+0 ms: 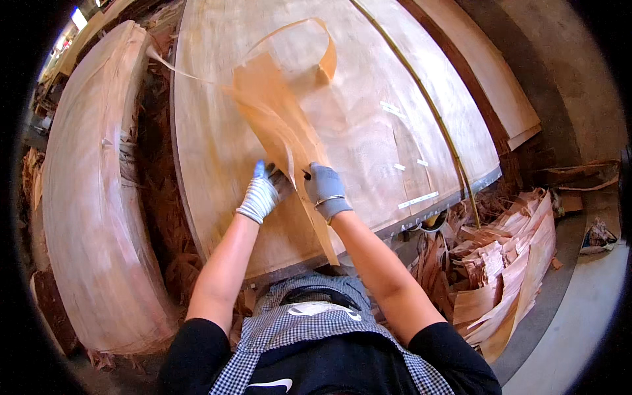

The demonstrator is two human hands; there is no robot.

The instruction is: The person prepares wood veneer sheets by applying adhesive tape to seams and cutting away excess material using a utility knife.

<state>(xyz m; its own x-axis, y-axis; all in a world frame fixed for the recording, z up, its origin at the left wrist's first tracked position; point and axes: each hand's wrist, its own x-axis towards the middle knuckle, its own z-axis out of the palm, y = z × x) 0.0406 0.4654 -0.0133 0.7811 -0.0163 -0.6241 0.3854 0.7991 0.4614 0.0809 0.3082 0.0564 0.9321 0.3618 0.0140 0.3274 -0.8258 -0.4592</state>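
A long tan strip of wood veneer (273, 108) runs toward me over a large pale veneer sheet (368, 125). Its near part is folded lengthwise and narrows to a tip by the table edge. My right hand (326, 187), in a grey glove with a band at the wrist, is closed on the strip's right edge; something small and dark shows at its fingertips. At the strip's left side is my left hand (259, 196), in a striped white-and-grey glove with a blue thumb tip. Its fingers are apart, slightly blurred, and pointed toward the strip.
A thin curled offcut (327, 59) rises beyond the strip. Left stands a tall stack of veneer (92, 191), with a debris-filled gap between. A narrow stick (431, 102) crosses the sheet at right. Torn veneer scraps (500, 270) are piled at lower right, and more boards (487, 66) lie far right.
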